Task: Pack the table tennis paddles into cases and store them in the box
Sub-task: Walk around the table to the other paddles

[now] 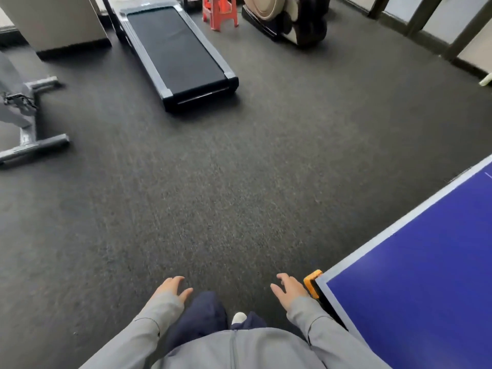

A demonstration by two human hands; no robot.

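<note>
**Empty hands, no paddles in sight**

While the person stands on the carpet, both hands hang loose with fingers relaxed, left hand (171, 287) and right hand (288, 288) holding nothing, probably between steps. Just right of the right hand runs the blue bench (415, 275) with its orange corner guard (312, 283). Paddles, cases and box: none visible.

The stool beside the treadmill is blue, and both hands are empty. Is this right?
Not quite. The head view shows the stool beside the treadmill is red, not blue. The left hand and right hand are indeed empty.
</note>
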